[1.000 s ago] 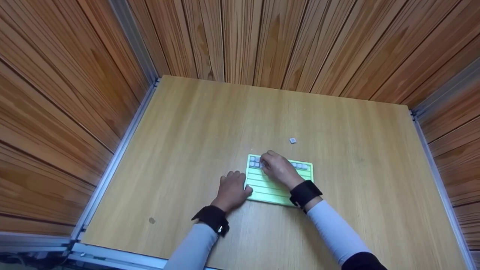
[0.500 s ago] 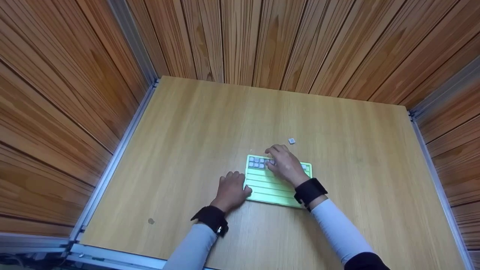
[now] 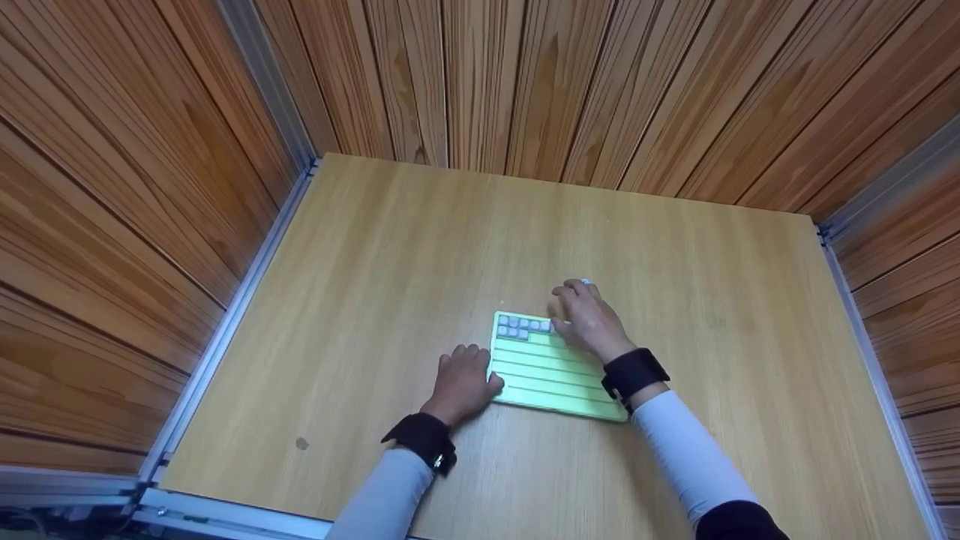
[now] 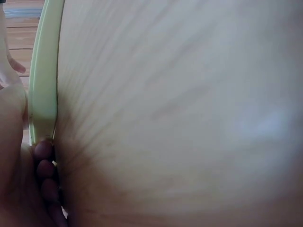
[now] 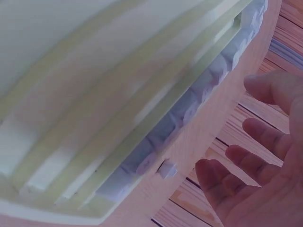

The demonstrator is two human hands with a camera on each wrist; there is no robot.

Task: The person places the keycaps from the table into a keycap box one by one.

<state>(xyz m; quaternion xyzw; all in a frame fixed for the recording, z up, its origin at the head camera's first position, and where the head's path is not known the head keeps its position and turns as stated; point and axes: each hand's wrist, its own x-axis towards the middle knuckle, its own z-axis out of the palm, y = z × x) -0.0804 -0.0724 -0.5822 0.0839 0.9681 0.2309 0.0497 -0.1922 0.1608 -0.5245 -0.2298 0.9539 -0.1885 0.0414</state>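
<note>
In the head view, a green ridged board (image 3: 551,390) lies on the table, with several small pale lilac square tiles (image 3: 513,330) in its far rows. My left hand (image 3: 460,382) holds the board's left edge, thumb at the rim and fingers alongside. The left wrist view shows its curled fingers (image 4: 46,169) at the board's edge. My right hand (image 3: 592,321) hovers over the far right part, hiding some tiles. Its fingers are spread and loosely bent, with nothing between them. Just beyond the fingertips lies one loose tile (image 5: 168,169), largely covered in the head view.
The wooden table (image 3: 420,247) has metal rails (image 3: 247,300) along its sides and plank walls (image 3: 480,82) behind and beside it. A small dark spot (image 3: 301,443) marks the near left of the tabletop.
My right hand has left the tile in the second row and moved right and away from me, towards the loose tile. Its fingers have opened. The left hand stays at the board's edge.
</note>
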